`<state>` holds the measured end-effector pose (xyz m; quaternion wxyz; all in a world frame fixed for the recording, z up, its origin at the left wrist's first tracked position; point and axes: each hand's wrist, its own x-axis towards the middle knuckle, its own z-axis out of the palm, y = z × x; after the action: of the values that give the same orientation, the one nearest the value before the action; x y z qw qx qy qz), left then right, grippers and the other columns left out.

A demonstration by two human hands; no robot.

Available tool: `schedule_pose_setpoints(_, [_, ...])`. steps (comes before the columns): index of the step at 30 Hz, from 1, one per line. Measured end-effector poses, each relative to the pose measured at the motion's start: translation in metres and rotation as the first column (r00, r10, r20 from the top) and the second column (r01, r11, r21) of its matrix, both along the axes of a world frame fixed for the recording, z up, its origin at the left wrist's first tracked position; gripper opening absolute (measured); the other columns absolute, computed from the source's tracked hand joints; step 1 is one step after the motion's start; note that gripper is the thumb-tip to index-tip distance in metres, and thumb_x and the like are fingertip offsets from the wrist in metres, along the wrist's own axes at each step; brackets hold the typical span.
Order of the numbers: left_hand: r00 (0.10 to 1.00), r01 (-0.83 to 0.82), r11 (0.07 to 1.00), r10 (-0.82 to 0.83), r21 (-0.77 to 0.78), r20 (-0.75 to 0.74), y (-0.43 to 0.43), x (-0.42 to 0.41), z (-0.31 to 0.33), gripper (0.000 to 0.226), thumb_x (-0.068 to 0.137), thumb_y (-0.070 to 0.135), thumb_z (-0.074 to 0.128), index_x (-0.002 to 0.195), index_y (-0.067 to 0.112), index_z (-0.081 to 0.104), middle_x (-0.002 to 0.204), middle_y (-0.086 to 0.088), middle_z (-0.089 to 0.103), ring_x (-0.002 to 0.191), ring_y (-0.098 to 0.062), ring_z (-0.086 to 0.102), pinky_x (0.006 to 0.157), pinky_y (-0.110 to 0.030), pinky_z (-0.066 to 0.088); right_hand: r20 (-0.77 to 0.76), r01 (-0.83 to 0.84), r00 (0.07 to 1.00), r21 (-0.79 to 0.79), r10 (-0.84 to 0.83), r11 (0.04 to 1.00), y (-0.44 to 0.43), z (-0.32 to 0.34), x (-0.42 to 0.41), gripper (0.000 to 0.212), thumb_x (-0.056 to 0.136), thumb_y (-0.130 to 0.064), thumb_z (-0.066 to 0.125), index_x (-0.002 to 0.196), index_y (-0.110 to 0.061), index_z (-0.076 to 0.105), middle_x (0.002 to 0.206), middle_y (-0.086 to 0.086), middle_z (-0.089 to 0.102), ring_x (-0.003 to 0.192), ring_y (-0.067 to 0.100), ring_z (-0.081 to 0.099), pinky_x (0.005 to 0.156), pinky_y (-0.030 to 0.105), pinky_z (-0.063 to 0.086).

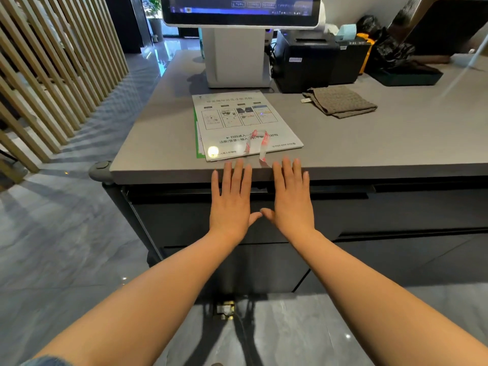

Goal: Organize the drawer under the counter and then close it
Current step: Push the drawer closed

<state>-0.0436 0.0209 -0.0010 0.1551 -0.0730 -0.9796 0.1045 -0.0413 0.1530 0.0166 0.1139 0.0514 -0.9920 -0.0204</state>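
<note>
Both your forearms [158, 286] reach forward; the left grip [232, 204] and right grip [290, 204] are spread flat, fingers straight, holding nothing, thumbs almost touching; the drawer [174, 217] lies just beyond them under the worktop [369, 143] edge, its long axis running left to right; both are equally near it.

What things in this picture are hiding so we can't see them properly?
All from the head view:
- The inside of the drawer: hidden behind its dark front.
- The top of the screen: cut off by the upper edge.
- The small print on the sheet: too small to read.
- Whether the left hand and right hand touch the drawer: only their backs show.
</note>
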Motion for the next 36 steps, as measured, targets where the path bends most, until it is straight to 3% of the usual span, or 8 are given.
schedule_pose_setpoints(3, [0.992, -0.09, 0.971, 0.066, 0.221, 0.112, 0.006, 0.031, -0.016, 0.115, 0.082, 0.068, 0.041, 0.132, 0.006, -0.04, 0.143, -0.013, -0.041, 0.135, -0.031, -0.032, 0.111, -0.048, -0.016, -0.002, 0.012, 1.0, -0.263, -0.013, 0.965, -0.003, -0.016, 0.026, 0.095, 0.086, -0.043, 0.059, 0.149, -0.009, -0.004, 0.158, 0.011, -0.009, 0.145, 0.025, -0.01, 0.118, 0.04, -0.004])
schedule_pose_setpoints(7, [0.905, -0.379, 0.711, 0.15, 0.593, 0.398, 0.005, 0.053, -0.036, 0.114, 0.078, 0.064, 0.055, 0.146, 0.007, -0.017, 0.156, -0.011, -0.019, 0.144, -0.025, -0.018, 0.114, -0.047, -0.01, 0.246, 0.277, 0.96, -0.729, -0.137, 0.626, -0.001, -0.038, 0.049, 0.095, 0.083, -0.04, 0.066, 0.15, -0.014, 0.003, 0.159, 0.002, 0.001, 0.146, 0.018, 0.009, 0.113, 0.034, 0.027])
schedule_pose_setpoints(12, [0.767, -0.639, 0.262, 0.139, 0.724, 0.626, -0.001, 0.028, -0.037, 0.114, 0.079, 0.059, 0.059, 0.146, 0.002, -0.013, 0.157, -0.013, -0.012, 0.146, -0.027, -0.003, 0.116, -0.048, 0.0, 0.496, 0.512, 0.854, -0.753, -0.153, 0.413, 0.006, -0.042, 0.035, 0.102, 0.081, -0.045, 0.067, 0.15, -0.011, -0.001, 0.159, 0.005, 0.001, 0.142, 0.024, 0.021, 0.103, 0.034, 0.034])
schedule_pose_setpoints(18, [0.734, -0.679, 0.063, 0.106, 0.732, 0.671, -0.011, 0.007, -0.048, 0.113, 0.081, 0.048, 0.064, 0.145, 0.004, -0.018, 0.157, -0.011, -0.015, 0.142, -0.033, 0.02, 0.11, -0.04, 0.026, 0.564, 0.605, 0.796, -0.751, -0.219, 0.264, 0.014, -0.044, 0.005, 0.108, 0.079, -0.046, 0.068, 0.148, -0.004, -0.005, 0.156, 0.014, 0.017, 0.139, 0.03, 0.028, 0.104, 0.036, 0.035])
schedule_pose_setpoints(24, [0.713, -0.701, 0.139, 0.154, 0.7, 0.684, -0.006, -0.007, -0.056, 0.113, 0.081, 0.057, 0.056, 0.144, -0.003, -0.017, 0.157, -0.017, -0.011, 0.142, -0.029, 0.022, 0.108, -0.035, 0.027, 0.598, 0.634, 0.757, -0.769, -0.264, 0.077, 0.01, -0.058, -0.014, 0.107, 0.08, -0.04, 0.069, 0.147, 0.0, -0.004, 0.143, 0.022, 0.04, 0.128, 0.033, 0.044, 0.098, 0.036, 0.039])
schedule_pose_setpoints(28, [0.664, -0.748, 0.226, 0.266, 0.625, 0.699, 0.001, -0.022, -0.052, 0.11, 0.083, 0.065, 0.041, 0.142, -0.011, -0.012, 0.154, -0.027, -0.003, 0.129, -0.033, 0.045, 0.088, -0.033, 0.044, 0.553, 0.586, 0.756, -0.81, -0.35, -0.016, 0.003, -0.067, -0.019, 0.107, 0.077, -0.042, 0.071, 0.148, -0.003, 0.001, 0.134, 0.023, 0.048, 0.116, 0.03, 0.051, 0.094, 0.036, 0.042])
schedule_pose_setpoints(32, [0.667, -0.745, 0.253, 0.296, 0.618, 0.684, 0.008, -0.022, -0.056, 0.108, 0.084, 0.063, 0.041, 0.142, -0.012, -0.012, 0.153, -0.029, -0.003, 0.127, -0.034, 0.046, 0.069, -0.025, 0.047, 0.537, 0.574, 0.751, -0.819, -0.386, -0.022, 0.003, -0.076, -0.02, 0.107, 0.076, -0.043, 0.072, 0.149, -0.006, 0.004, 0.072, 0.003, 0.045, 0.08, 0.021, 0.048, 0.075, 0.034, 0.042])
schedule_pose_setpoints(36, [0.649, -0.761, 0.263, 0.324, 0.594, 0.688, 0.009, -0.033, -0.051, 0.107, 0.085, 0.063, 0.04, 0.142, -0.012, -0.011, 0.153, -0.03, -0.001, 0.126, -0.035, 0.046, 0.076, -0.028, 0.048, 0.533, 0.602, 0.746, -0.796, -0.399, 0.061, 0.008, -0.07, -0.035, 0.107, 0.075, -0.043, 0.073, 0.148, 0.0, 0.009, 0.07, 0.003, 0.043, 0.086, 0.024, 0.053, 0.075, 0.036, 0.044])
